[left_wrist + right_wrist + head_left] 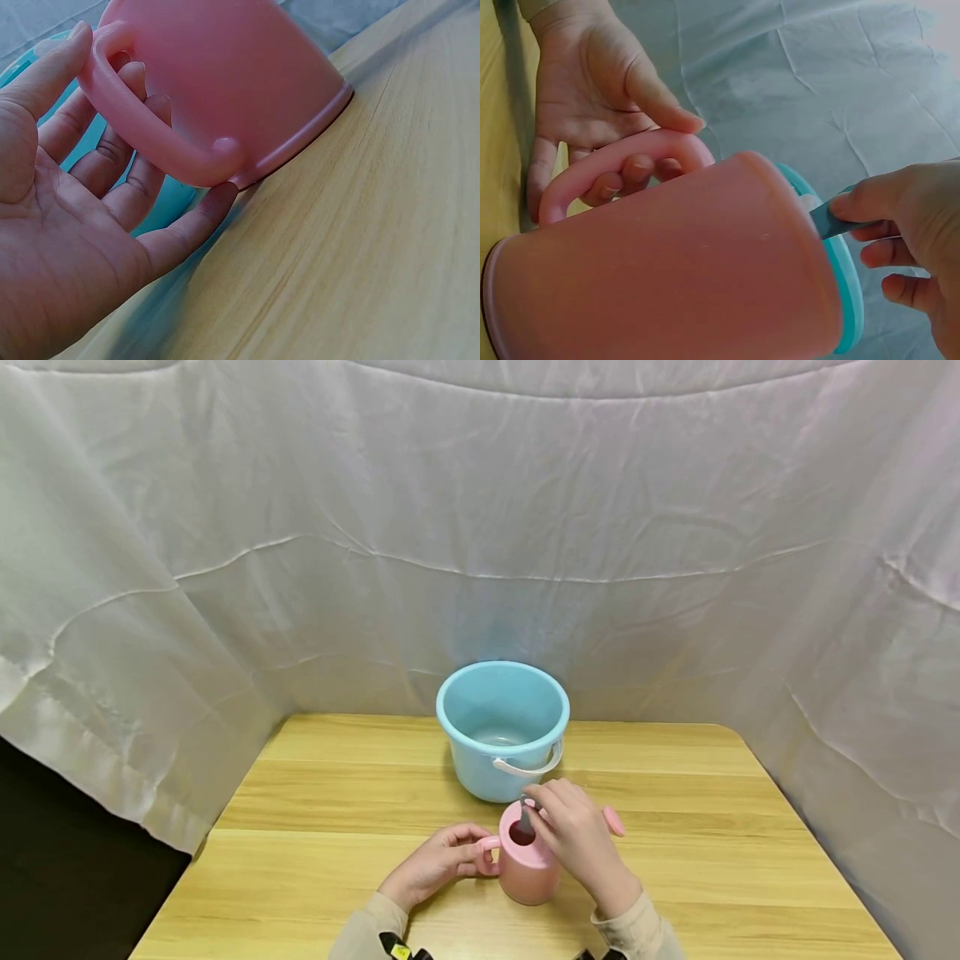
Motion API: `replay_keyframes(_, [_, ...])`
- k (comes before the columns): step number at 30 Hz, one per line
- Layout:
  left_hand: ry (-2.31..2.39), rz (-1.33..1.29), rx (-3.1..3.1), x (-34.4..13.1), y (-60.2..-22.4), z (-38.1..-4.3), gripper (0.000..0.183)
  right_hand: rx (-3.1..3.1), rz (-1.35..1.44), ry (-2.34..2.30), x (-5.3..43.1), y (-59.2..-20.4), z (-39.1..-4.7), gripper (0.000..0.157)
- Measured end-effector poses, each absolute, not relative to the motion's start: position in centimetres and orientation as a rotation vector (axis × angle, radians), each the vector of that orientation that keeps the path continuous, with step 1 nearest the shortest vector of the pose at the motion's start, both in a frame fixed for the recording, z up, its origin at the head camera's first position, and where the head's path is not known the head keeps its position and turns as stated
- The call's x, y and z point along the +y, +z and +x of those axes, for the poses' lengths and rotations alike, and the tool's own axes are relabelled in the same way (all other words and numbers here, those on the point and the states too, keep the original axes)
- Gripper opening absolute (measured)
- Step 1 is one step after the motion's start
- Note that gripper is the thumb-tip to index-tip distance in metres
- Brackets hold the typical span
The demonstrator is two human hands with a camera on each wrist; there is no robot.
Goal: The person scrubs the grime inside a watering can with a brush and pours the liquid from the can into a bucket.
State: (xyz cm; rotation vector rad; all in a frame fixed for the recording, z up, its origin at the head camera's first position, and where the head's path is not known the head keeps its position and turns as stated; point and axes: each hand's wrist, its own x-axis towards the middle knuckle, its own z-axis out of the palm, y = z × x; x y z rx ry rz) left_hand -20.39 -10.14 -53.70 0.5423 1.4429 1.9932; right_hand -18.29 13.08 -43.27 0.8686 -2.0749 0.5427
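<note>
A pink watering can (529,881) stands upright on the table, its round top opening facing up and its pink spout head (614,821) showing past the right hand. My left hand (441,862) grips the can's loop handle (142,124), fingertips through the loop and thumb on its upper part. Above the opening, my right hand (576,831) pinches a flat grey piece (826,222) between thumb and fingers. The lower part of this piece dips into the can's mouth; its kind cannot be told, as the fingers and rim hide much of it.
A light blue bucket (491,777) with a white handle (532,770) stands just behind the can. The wooden table (322,793) has pale grey cloth (450,510) hanging round its back and sides.
</note>
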Motion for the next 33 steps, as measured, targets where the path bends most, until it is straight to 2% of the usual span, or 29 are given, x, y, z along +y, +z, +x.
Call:
replay_keyframes(15, [1.998, 0.543, 1.448, -10.1, -53.8, -20.4, 0.018, -2.341, 0.851, 0.457, 13.6, -43.6, -18.3, 0.025])
replay_keyframes(23, [1.99, 0.531, 1.451, -10.2, -54.0, -20.4, 0.017, -2.392, 0.899, 0.533, 14.5, -43.2, -18.2, 0.032])
replay_keyframes(33, [1.995, 0.534, 1.447, -10.2, -54.0, -20.4, 0.017, -2.411, 0.906, 0.689, 14.9, -43.2, -18.1, 0.029])
